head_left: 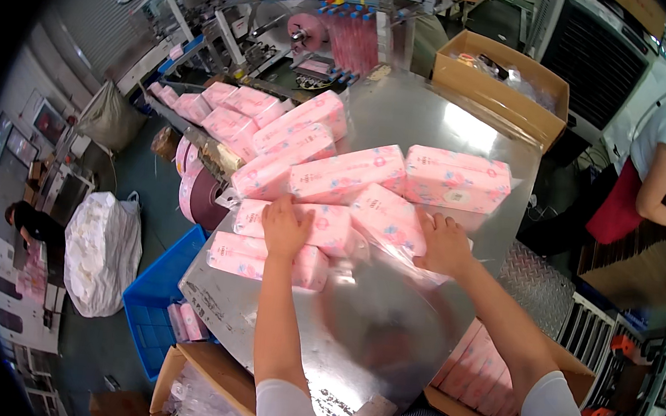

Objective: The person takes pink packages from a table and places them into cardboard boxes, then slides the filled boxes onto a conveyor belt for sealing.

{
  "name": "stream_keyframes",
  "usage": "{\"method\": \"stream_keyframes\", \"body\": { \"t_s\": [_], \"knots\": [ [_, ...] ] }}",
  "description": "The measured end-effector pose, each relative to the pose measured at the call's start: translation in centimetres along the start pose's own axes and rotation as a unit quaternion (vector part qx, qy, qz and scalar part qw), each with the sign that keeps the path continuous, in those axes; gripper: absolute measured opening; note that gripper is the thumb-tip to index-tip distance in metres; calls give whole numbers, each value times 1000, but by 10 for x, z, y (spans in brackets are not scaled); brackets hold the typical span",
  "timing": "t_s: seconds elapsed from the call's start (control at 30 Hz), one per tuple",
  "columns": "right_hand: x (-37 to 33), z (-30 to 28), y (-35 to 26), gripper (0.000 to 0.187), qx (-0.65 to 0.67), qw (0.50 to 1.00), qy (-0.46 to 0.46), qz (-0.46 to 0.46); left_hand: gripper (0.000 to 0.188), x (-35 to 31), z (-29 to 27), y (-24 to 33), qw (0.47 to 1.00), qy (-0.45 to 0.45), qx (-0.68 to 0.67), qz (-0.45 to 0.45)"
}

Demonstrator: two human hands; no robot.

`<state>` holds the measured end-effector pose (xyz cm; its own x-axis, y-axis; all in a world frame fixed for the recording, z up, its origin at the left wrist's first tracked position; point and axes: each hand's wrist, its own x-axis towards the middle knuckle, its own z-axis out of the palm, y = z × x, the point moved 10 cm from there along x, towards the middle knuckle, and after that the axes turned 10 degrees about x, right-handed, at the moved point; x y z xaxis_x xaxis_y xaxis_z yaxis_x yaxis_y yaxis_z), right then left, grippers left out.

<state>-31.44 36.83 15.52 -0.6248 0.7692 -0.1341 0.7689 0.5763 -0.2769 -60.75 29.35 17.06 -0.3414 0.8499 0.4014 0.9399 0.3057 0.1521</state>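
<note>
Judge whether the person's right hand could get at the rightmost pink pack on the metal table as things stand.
Probably yes: the right hand is on the near side of the rightmost pack, and no other pack seems to lie between them.

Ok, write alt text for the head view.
A person's left hand and right hand touch pink packs on a metal table. An open carton of similar packs sits lower right; a co-worker stands far right.
</note>
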Motion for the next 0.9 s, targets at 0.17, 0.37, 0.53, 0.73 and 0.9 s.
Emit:
{"method": "stream_keyframes", "body": {
  "t_s": [0.17, 0.37, 0.53, 0.73, 0.9],
  "knots": [
    [12, 20, -48, 108, 84, 992, -63, -70, 49, -60, -40, 40, 982, -63, -71, 165],
    [32, 33, -116, 106, 92, 975, -134, -150, 35, -105, -114, -100, 944, 254, 50, -205],
    [62, 82, -109, 87, 478, 848, -228, -23, 66, -231, 26, -146, 579, -72, -567, -581],
    [5, 60, -111, 86, 540, 812, -188, -113, 68, -256, 29, -92, 607, -70, -661, -434],
    [-98, 27, -81, 97, 606, 775, -156, -91, 67, -304, -47, -25, 644, -78, -672, -358]
  ]
}}
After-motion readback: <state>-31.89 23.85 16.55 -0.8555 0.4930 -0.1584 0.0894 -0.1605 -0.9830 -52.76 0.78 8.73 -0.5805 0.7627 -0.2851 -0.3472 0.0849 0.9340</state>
